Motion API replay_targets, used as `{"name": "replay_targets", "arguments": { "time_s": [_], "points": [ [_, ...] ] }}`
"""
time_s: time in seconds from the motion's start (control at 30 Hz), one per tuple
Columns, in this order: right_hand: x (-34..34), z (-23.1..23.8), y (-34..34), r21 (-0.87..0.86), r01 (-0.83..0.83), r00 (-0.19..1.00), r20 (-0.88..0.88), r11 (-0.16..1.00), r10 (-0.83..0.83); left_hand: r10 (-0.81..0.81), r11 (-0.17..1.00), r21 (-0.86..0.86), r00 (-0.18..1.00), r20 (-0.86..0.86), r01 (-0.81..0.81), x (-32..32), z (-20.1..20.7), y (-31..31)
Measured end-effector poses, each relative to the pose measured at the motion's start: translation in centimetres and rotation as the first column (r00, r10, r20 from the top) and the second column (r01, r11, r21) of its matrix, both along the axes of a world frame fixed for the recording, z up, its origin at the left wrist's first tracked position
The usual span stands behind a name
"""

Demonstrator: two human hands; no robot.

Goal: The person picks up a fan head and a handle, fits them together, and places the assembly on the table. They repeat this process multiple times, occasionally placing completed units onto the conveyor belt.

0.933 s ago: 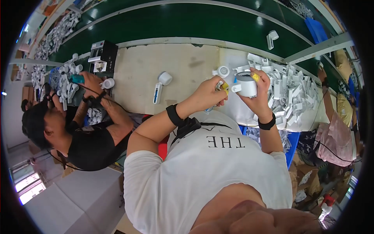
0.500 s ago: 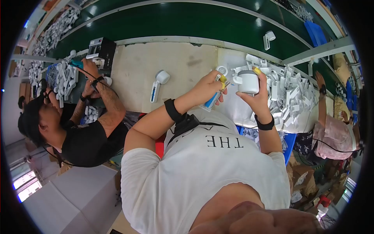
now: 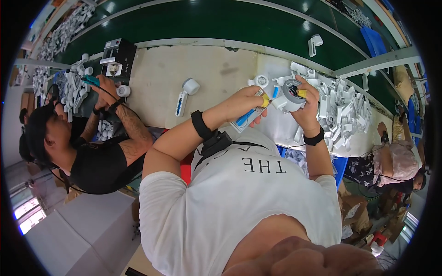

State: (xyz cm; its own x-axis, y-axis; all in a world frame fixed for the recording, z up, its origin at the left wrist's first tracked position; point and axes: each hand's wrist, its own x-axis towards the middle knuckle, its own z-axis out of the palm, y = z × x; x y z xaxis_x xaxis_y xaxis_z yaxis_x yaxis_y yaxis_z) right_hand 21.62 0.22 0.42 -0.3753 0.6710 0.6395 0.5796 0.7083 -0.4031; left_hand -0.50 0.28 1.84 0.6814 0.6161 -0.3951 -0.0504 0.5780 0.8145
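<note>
- My left hand (image 3: 246,106) is closed on a blue-striped white handle (image 3: 244,120), left of the pile of white parts (image 3: 347,110).
- My right hand (image 3: 308,102) curls round a cup-shaped white housing (image 3: 289,105), near that pile's left edge.

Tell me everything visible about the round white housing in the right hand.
The white housing is drum-like, smooth and plastic-looking, with a grey rim around its open end and dark parts inside. A stub juts toward the left hand. Held in the right hand's grip above the bench, it tilts its opening toward the camera. Whether the left hand touches it is unclear.
</note>
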Motion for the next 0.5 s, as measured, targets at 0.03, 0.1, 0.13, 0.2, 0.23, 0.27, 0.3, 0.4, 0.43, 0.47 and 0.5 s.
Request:
{"name": "replay_targets", "arguments": {
  "time_s": [0.03,0.1,0.13,0.2,0.23,0.27,0.3,0.4,0.43,0.47,0.5],
  "points": [
    [0.0,-0.1,0.1,0.035,-0.017,1.0,-0.011,0.999,0.017,-0.001,1.0,-0.007,1.0,0.017,0.002,0.0,-0.1,0.0],
    [0.2,-0.2,0.3,0.07,-0.034,0.999,-0.021,0.997,0.035,-0.003,0.999,-0.031,0.999,0.034,0.004,-0.1,-0.3,0.0],
    [0.3,-0.3,0.4,0.108,-0.041,0.999,-0.008,0.993,0.042,-0.006,0.998,-0.054,0.999,0.05,0.009,-0.1,-0.3,0.0],
    [0.5,-0.3,0.6,0.146,-0.049,0.999,0.006,0.988,0.049,-0.013,0.997,-0.075,0.997,0.07,0.018,-0.1,-0.2,0.0],
    [0.7,-0.3,0.8,0.176,-0.063,0.998,0.009,0.982,0.062,-0.02,0.995,-0.096,0.996,0.089,0.028,-0.1,-0.2,0.0],
    [0.8,-0.4,0.8,0.206,-0.077,0.997,0.013,0.976,0.076,-0.021,0.995,-0.095,0.996,0.089,0.029,0.0,-0.1,0.0],
    [0.8,-0.5,0.9,0.206,-0.076,0.997,0.013,0.976,0.075,-0.032,0.996,-0.08,0.997,0.076,0.038,0.0,0.0,-0.1],
    [1.0,-0.8,0.9,0.242,-0.085,0.996,-0.017,0.967,0.091,-0.046,0.998,-0.044,0.997,0.066,0.049,0.1,0.0,-0.1],
    [1.1,-0.9,0.9,0.233,-0.088,0.996,-0.004,0.969,0.092,-0.05,0.998,-0.023,0.996,0.071,0.052,0.1,0.0,-0.1],
    [1.2,-0.9,0.9,0.224,-0.092,0.996,0.009,0.97,0.092,-0.051,0.998,-0.023,0.996,0.071,0.052,0.1,0.0,-0.1],
    [1.3,-1.0,0.9,0.223,-0.092,0.996,0.008,0.97,0.092,-0.051,0.998,-0.017,0.996,0.066,0.053,0.1,0.0,-0.1]
  ]
}}
